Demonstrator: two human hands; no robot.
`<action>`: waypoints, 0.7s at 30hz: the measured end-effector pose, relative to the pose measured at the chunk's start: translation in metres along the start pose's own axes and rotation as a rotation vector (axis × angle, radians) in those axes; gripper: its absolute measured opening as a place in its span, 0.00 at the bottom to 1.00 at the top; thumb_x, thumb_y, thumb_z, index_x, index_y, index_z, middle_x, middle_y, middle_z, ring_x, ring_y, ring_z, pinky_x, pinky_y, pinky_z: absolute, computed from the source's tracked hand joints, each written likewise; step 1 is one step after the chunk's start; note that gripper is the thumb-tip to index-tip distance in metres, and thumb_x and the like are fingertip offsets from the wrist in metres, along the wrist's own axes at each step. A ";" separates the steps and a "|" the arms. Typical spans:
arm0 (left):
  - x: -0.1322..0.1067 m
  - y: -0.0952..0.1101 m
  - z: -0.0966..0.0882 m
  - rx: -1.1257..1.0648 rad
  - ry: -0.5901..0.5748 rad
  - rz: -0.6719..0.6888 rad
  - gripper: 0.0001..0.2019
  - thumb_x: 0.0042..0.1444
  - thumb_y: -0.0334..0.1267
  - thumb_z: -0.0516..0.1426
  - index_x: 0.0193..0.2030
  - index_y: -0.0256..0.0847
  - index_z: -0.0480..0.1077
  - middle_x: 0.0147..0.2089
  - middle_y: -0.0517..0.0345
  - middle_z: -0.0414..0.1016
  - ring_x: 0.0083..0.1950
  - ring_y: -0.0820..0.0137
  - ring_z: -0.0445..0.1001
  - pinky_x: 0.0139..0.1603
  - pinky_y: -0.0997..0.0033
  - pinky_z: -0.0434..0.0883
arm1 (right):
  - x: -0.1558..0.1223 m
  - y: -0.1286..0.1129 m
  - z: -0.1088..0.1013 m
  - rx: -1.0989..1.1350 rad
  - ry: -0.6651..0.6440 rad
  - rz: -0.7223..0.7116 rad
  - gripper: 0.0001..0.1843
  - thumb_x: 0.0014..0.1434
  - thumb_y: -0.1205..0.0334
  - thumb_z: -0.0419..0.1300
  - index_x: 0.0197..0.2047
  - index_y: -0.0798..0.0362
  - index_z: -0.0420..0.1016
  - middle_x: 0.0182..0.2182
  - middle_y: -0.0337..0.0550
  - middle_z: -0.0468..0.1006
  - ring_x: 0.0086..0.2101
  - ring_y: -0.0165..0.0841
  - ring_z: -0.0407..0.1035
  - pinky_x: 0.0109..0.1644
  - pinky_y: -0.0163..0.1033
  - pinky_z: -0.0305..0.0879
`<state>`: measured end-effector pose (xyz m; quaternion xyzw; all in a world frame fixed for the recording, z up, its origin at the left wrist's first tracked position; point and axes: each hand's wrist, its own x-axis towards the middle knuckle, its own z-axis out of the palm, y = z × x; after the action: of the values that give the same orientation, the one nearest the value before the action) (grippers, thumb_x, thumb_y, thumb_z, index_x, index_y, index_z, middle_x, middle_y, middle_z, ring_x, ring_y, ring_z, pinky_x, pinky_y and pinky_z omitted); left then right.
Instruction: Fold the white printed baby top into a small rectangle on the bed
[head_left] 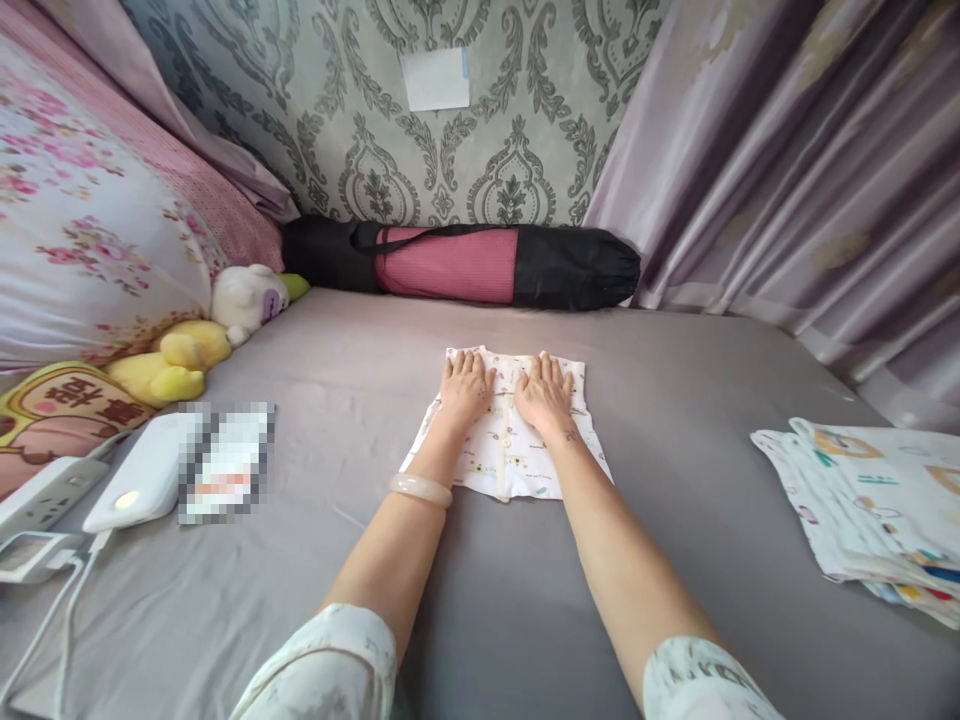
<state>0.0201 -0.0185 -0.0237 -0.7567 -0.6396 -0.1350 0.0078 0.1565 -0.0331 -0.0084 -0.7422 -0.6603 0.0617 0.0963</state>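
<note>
Evidently pressing a printed garment point(510, 445) flat in front of the mat bag point(446, 265) with left hand point(465, 387) and right hand point(545, 393), extending fingers straight, slightly parted, gripping nothing; probably handling light, soft and limp, suiting pinching at near corners; leaving bare sheet point(675, 400) towards the mat bag, and rightward until folded cloths point(885, 490) out past its right end.

White garment point(505, 452) partly hidden under fingers point(469, 364), pixelated object point(227, 463) unreadable, folded cloths point(874, 500) cropped at right edge

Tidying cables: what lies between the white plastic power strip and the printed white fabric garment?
Head view: a white rounded plastic device, a pixelated item, then grey fabric sheet to the garment.
</note>
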 end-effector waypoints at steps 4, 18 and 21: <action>0.000 0.000 -0.004 -0.012 -0.063 -0.030 0.29 0.68 0.47 0.37 0.68 0.30 0.56 0.70 0.40 0.56 0.72 0.55 0.51 0.70 0.50 0.47 | 0.000 0.002 0.002 0.027 -0.015 0.016 0.32 0.67 0.57 0.35 0.71 0.63 0.47 0.70 0.51 0.46 0.68 0.41 0.38 0.70 0.54 0.32; 0.002 -0.008 -0.013 0.021 -0.008 -0.250 0.31 0.67 0.45 0.34 0.69 0.28 0.53 0.72 0.42 0.50 0.73 0.58 0.46 0.72 0.53 0.44 | 0.008 0.018 -0.004 0.016 0.113 0.209 0.35 0.67 0.56 0.35 0.70 0.70 0.45 0.70 0.58 0.44 0.68 0.45 0.35 0.69 0.56 0.31; 0.000 -0.013 -0.010 0.003 -0.069 -0.240 0.30 0.67 0.45 0.35 0.69 0.29 0.53 0.72 0.43 0.51 0.73 0.57 0.48 0.71 0.53 0.47 | 0.010 0.027 -0.001 0.009 0.080 0.257 0.35 0.67 0.56 0.36 0.69 0.72 0.47 0.69 0.60 0.46 0.68 0.45 0.39 0.69 0.54 0.36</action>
<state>0.0058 -0.0177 -0.0163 -0.6788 -0.7258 -0.1079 -0.0292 0.1841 -0.0265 -0.0129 -0.8221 -0.5551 0.0469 0.1172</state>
